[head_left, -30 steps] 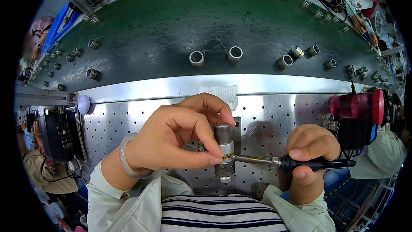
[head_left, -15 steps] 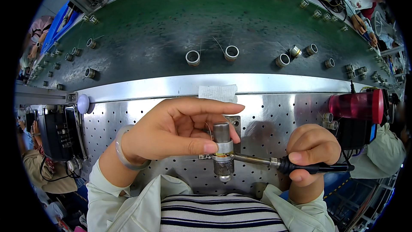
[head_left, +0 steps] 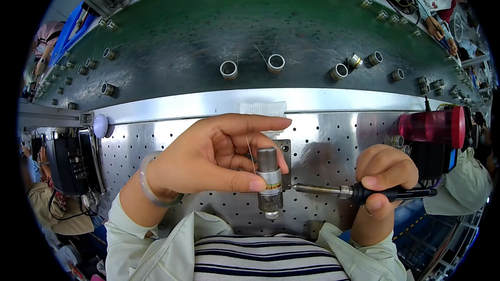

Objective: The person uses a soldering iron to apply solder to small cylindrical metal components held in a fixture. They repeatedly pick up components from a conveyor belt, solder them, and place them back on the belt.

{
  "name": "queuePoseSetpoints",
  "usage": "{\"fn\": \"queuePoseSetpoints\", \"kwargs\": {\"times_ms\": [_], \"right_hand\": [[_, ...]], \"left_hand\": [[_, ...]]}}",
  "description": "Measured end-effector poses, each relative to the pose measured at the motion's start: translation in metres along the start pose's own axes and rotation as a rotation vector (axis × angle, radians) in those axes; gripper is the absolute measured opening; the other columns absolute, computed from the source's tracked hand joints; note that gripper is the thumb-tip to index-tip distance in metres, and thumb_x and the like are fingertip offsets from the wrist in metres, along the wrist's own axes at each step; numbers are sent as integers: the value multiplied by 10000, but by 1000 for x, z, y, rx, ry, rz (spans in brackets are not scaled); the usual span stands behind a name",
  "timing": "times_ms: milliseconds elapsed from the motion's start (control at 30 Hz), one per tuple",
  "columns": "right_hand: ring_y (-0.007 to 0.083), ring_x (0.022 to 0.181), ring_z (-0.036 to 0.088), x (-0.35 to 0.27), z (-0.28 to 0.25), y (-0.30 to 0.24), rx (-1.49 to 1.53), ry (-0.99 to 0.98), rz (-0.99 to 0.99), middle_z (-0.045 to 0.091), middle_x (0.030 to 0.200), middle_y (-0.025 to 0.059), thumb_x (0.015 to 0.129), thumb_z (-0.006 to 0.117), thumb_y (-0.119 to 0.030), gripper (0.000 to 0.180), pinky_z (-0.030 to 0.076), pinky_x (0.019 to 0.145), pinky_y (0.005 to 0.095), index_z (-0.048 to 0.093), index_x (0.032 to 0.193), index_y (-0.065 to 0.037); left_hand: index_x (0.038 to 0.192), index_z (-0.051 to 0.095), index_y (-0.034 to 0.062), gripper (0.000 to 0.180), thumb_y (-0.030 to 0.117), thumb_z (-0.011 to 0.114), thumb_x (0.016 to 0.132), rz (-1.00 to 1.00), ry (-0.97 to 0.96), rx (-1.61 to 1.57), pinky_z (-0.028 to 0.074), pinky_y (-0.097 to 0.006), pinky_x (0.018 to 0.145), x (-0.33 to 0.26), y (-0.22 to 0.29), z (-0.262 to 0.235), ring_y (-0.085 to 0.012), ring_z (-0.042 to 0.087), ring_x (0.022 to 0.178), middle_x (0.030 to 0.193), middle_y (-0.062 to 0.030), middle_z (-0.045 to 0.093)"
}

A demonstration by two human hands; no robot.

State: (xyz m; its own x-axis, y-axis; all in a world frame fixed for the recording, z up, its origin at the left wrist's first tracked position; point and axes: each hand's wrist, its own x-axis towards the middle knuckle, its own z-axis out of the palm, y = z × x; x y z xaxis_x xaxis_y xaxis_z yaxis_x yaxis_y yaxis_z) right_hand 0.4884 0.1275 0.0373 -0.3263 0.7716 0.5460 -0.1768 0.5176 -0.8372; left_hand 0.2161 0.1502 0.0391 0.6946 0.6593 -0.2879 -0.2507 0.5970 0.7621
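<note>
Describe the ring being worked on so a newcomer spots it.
On the near side of the wide green belt is a perforated metal plate. Near its middle, a dark metal post carries a silvery ring, touched by the left hand. Unlike the rings on the belt, it sits around a post.

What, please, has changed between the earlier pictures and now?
The right hand drew the soldering iron rightward, so its tip is clear of the metal ring. The left hand opened its pinch, index finger now straight, thumb on the ring. Other rings on the green belt slid slightly left. The right hand's grip and red cup stayed unchanged.
</note>
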Motion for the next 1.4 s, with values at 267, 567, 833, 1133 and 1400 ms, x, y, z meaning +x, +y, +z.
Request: {"fn": "queuePoseSetpoints", "kwargs": {"times_ms": [267,567,833,1133,1400], "right_hand": [[199,445,533,-3,5,2,110,105,52,578,581,105,668,755,-56,215,415,430,277,620,805,42],[200,446,532,0,8,7,82,40,57,587,592,113,658,763,-37,215,422,448,270,624,798,49],[187,451,537,-3,2,5,120,73,63,592,600,115,645,769,-32,229,426,449,262,628,804,54],[195,484,571,0,2,5,76,-7,36,601,618,122,627,779,-13,248,440,464,265,637,817,58],[197,489,571,-1,0,5,92,7,46,600,617,124,621,782,-14,252,443,468,268,639,815,60]], "left_hand": [[1377,323,-63,760,-50,702,719,-23,-75,-136,508,-235,800,4,-6,-10,-198,628,913,1049,-240,609],[1358,352,-65,799,-55,755,669,-31,50,-36,537,-201,723,3,-9,-6,-151,645,828,992,-208,627],[1360,337,-75,791,-78,738,678,-31,49,-85,542,-220,745,5,-8,-3,-183,651,855,987,-213,628],[1361,332,-78,787,-77,734,684,-32,47,-88,542,-219,741,4,-8,-3,-185,652,850,987,-219,628],[1364,322,-84,784,-85,724,690,-30,45,-91,540,-222,750,6,-8,-1,-189,651,855,987,-224,627]]}}
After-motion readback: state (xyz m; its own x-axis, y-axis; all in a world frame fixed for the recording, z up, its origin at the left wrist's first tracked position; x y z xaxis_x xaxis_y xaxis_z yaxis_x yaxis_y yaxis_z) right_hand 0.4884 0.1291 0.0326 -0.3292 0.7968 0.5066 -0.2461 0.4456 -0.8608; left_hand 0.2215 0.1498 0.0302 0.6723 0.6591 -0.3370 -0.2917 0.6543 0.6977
